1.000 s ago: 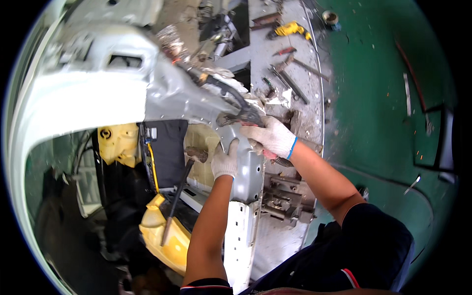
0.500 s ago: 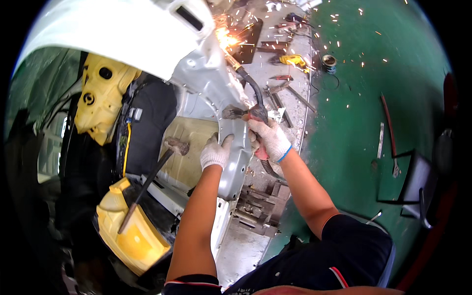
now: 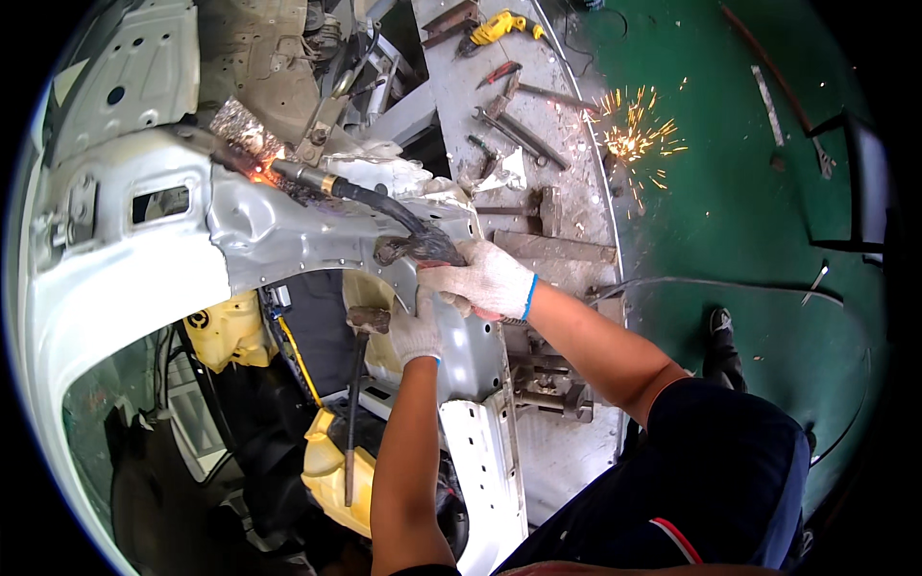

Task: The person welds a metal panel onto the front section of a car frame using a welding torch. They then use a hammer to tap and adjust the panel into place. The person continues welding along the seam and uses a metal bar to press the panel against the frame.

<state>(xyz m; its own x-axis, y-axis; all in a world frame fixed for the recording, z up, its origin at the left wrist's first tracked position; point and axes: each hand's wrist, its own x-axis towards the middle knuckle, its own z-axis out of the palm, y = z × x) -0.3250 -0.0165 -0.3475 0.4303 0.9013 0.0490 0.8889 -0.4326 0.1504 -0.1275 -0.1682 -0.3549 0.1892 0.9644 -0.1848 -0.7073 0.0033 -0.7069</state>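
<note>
My right hand (image 3: 480,278), in a white knit glove with a blue cuff, is closed around the handle of a welding torch (image 3: 379,204). The torch's black curved neck reaches left to its metal nozzle. The tip glows orange beside a rough, scorched metal piece (image 3: 248,130) on the silver car body (image 3: 254,216). My gloved left hand (image 3: 416,334) lies on the panel edge just below the torch handle, thumb apart from the fingers. A hammer (image 3: 355,384) leans upright in the body opening, its head close to the left hand's fingers.
Yellow plastic tanks (image 3: 336,470) sit inside the car body. A bench (image 3: 567,206) on the right carries a yellow drill (image 3: 499,31), wrenches and metal scraps. Sparks (image 3: 634,139) scatter over the green floor (image 3: 691,211). A cable (image 3: 730,283) runs right; a person's shoe (image 3: 720,322) shows.
The view has turned, so the car body and bench appear shifted. The bright burst at the torch tip has shrunk to a small glow. Both hands stay near the panel edge.
</note>
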